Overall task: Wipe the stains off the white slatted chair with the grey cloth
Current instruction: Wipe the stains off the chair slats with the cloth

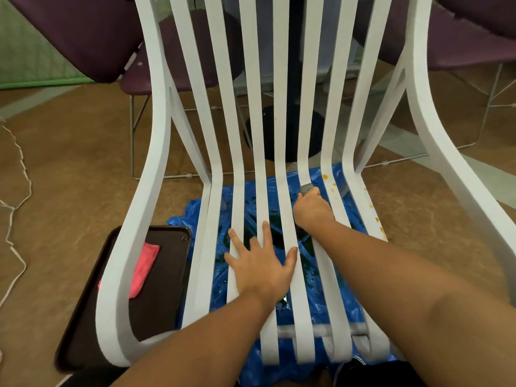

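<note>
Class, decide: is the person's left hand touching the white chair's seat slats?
Touching. The head view shows the left hand lying flat, fingers spread, across the white slatted chair seat slats.

The left hand [261, 268] is laid flat on the seat slats of the white slatted chair [252, 113], fingers [266, 231] spread. The right hand [312, 209] is closed around the grey cloth [306, 188], pressed onto a slat near the seat's bend. Orange stains [325, 177] are seen on the slats just right of it. Blue plastic sheeting [315, 300] is spread beneath on the floor [69, 169], and a pink cloth [143, 268] is seen in a dark tray [89, 311] at left.
</note>
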### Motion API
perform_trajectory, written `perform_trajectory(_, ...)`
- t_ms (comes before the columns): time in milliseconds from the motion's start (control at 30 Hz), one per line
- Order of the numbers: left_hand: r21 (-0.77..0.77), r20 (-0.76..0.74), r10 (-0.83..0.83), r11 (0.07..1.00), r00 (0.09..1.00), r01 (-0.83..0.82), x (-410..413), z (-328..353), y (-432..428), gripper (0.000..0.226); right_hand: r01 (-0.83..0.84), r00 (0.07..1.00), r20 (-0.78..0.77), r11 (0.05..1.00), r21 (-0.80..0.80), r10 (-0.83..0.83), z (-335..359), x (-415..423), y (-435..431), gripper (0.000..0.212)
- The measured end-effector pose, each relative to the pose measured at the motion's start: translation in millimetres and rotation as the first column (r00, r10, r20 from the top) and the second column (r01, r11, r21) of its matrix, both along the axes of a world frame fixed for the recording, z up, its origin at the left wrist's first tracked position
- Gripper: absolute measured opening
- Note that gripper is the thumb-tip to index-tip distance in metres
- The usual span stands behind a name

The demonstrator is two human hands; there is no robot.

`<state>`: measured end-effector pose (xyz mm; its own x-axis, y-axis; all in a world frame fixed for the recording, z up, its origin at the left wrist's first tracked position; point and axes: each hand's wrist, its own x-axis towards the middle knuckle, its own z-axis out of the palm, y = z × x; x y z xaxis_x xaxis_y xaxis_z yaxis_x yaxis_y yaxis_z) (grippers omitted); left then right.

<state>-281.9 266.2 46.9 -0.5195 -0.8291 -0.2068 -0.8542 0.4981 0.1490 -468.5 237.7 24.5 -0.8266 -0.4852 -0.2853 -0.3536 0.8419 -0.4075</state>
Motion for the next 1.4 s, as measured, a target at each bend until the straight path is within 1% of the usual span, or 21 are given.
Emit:
perform_trajectory(267, 0.014, -0.028, -0.025, 1.0, 0.999, 0.025, 0, 0, -1, 0.088, 0.027, 0.998, 0.049, 1.0, -0.011, -0.027, 0, -34, -39, 0.041)
perform_trajectory(367, 0.027, -0.042, -0.033, 0.999, 0.999, 0.034, 0, -1, -2, 0.088, -0.013, 0.999, 0.036, 1.0, 0.01, 0.013, -2, -43, -50, 0.041)
perform_trajectory(500, 0.036, -0.036, -0.035, 0.999, 0.999, 0.036, 0, -2, -4, 0.088, 0.049, 0.995, 0.091, 0.998, -0.041, -0.045, 0, -46, -53, 0.039)
perform_trajectory(600, 0.04, -0.026, -0.036, 0.999, 0.999, 0.037, -1, -2, -5, 0.088, 0.04, 0.995, 0.091, 0.998, -0.045, -0.036, 5, -44, -50, 0.04)
perform_trajectory(867, 0.045, 0.01, -0.033, 0.998, 0.999, 0.033, -2, -3, -5, 0.09, 0.01, 0.999, 0.053, 0.998, -0.068, -0.006, 4, -19, -16, 0.038)
perform_trajectory(1167, 0.052, 0.025, -0.031, 0.998, 0.999, 0.03, -2, 2, -2, 0.09, -0.011, 1.0, 0.018, 0.997, -0.082, 0.013, 11, 33, 50, 0.037)
perform_trajectory(1400, 0.061, 0.034, -0.035, 0.998, 0.999, 0.033, -1, 2, -2, 0.091, -0.013, 1.0, 0.01, 0.998, -0.059, 0.013, 11, 69, 97, 0.032)
